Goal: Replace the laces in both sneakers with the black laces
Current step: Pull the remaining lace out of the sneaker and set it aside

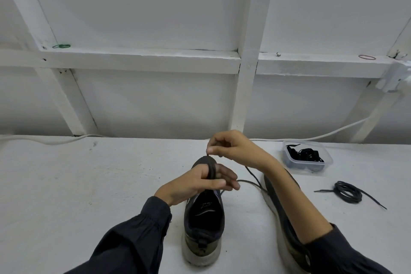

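A dark sneaker (203,218) with a pale sole stands in the middle of the white table, heel toward me. My left hand (198,182) grips its tongue and front upper. Just above the toe, my right hand (231,147) pinches the tip of a black lace (252,176), which trails back under my right wrist. The second sneaker (280,204) lies to the right, mostly hidden under my right forearm.
A clear plastic tub (308,158) holding black laces sits at the back right. A coiled dark lace (347,191) lies on the table in front of it. A white cable (333,132) runs along the wall base. The white table (89,184) spreads to the left.
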`<state>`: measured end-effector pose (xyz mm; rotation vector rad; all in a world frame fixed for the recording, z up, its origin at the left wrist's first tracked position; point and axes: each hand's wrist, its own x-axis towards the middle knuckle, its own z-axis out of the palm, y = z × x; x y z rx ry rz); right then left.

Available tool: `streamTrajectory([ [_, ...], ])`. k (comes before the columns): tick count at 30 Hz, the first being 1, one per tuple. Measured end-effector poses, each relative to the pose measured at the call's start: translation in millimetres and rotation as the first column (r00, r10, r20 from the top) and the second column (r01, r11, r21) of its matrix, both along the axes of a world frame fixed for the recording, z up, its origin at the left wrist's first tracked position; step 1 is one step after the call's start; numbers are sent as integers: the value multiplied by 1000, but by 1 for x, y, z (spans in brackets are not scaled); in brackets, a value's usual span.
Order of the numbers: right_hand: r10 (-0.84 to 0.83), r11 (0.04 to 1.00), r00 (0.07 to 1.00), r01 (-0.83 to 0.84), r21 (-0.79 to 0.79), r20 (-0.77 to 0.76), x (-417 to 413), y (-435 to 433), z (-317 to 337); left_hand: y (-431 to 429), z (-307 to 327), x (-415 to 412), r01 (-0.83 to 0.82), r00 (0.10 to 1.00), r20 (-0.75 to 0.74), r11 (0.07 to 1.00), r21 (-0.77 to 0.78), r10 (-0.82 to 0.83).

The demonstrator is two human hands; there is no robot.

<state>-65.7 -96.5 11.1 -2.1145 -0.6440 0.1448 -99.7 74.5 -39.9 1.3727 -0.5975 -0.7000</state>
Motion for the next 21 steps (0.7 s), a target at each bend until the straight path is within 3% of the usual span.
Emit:
streamTrajectory([
  [8,-59,987,979,86,134,-196,-29,8,-55,2,17,5,-101,993,50,987,-128,108],
  [14,111,993,962,-120,-22,-251,-49,-4,-44,10,13,12,-139,985,93,988,-67,145],
  [21,115,992,987,-119,-30,-116,-32,-18,13,4,1,4,-119,991,71,992,46,116],
])
